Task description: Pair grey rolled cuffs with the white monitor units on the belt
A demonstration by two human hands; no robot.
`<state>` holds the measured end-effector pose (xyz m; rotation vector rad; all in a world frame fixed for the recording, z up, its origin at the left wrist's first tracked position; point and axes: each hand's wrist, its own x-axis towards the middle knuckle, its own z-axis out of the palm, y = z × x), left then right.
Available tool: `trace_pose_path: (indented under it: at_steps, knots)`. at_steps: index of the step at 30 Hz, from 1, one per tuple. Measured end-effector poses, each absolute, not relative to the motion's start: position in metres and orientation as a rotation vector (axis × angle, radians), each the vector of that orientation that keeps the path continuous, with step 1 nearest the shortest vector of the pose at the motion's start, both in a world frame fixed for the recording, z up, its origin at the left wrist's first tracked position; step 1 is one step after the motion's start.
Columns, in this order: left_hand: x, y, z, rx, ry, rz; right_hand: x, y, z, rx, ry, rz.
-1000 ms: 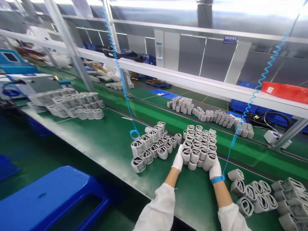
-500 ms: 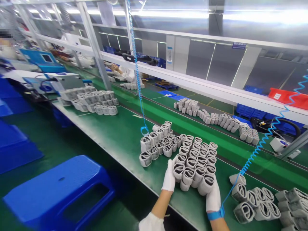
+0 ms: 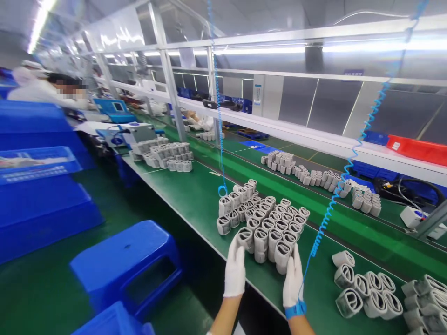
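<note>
A block of rolled grey fabric cuffs (image 3: 275,225), stacked with their oval ends facing up, stands on the green bench between my white-gloved hands. My left hand (image 3: 235,269) grips the near left side, its fingers against a front roll. On the near right corner, my right hand (image 3: 293,275) presses inward; a blue wrist strap (image 3: 295,309) circles that wrist, its coiled cord rising from it. Some fingertips are hidden behind the rolls. Touching the block's left side is another pile of rolled cuffs (image 3: 229,218).
Looser rolls (image 3: 375,292) lie to the right on the green bench (image 3: 181,197). Farther left stand more stacks (image 3: 167,152). Beyond the green belt (image 3: 237,163) is a row of rolls (image 3: 310,176). A blue stool (image 3: 122,256) is at lower left. One coiled blue cord (image 3: 219,116) hangs overhead.
Both hands have shifted the block of rolls leftward, up against the left pile. The camera view has turned left and up, bringing more of the stool and a co-worker into view.
</note>
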<state>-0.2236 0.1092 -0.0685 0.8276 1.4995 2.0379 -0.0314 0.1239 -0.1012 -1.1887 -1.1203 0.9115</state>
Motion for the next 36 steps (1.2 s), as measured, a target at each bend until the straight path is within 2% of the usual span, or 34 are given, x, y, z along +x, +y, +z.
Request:
trace_pose_path:
  at_steps: [5,11,21,31,36]
  knots:
    - [-0.232,0.141,-0.043,0.867,1.398,1.927,-0.03,0.138,-0.091,-1.092,-1.144,0.931]
    - [-0.259,0.17,-0.021,0.952,1.501,1.763,-0.029,0.154,-0.076,-1.067,-1.249,0.914]
    - [-0.255,0.154,-0.018,0.987,1.636,1.815,0.0,0.148,-0.082,-1.106,-1.332,1.065]
    - [-0.265,0.184,-0.019,1.119,1.317,1.898,0.031,0.128,-0.084,-1.071,-1.345,1.22]
    - [-0.269,0.175,-0.015,1.139,1.389,1.9,0.026,0.129,-0.079,-0.997,-1.253,1.322]
